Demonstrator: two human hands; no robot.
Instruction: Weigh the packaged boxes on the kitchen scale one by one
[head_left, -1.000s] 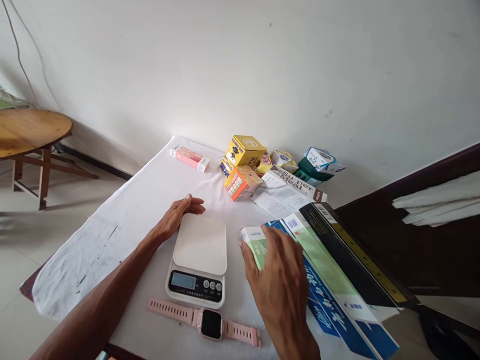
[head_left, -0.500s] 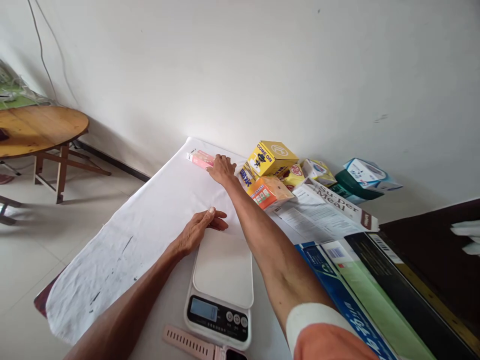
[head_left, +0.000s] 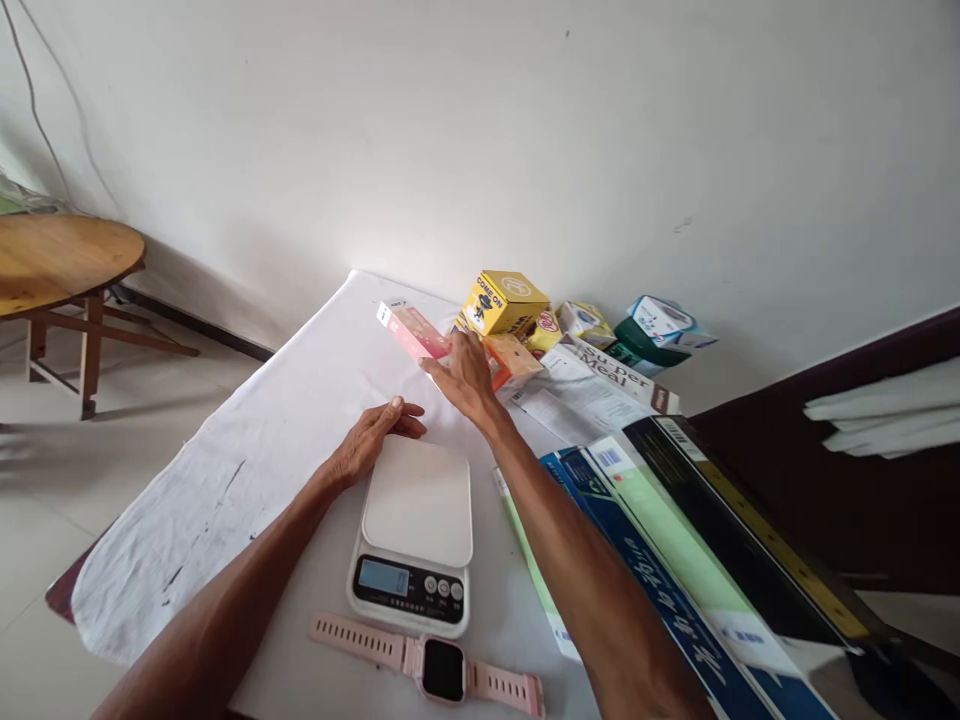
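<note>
A long pink box with a white end is gripped near its right end by my right hand. It looks raised and tilted above the white cloth. My left hand lies at the far left corner of the white kitchen scale, fingers stretched out and holding nothing. The scale's platform is bare and its small display is lit, the digits too blurred to read. In front of the scale lies a pink smartwatch with its strap spread out.
Behind my right hand stand a yellow box, an orange box and a white carton. Long blue, green and black boxes lie along the right side. A wall rises behind the table; a round wooden table stands left.
My right hand has drawn the pink box nearer and to the right, turning it. My left hand stays by the scale. The view has shifted, showing the whole smartwatch.
</note>
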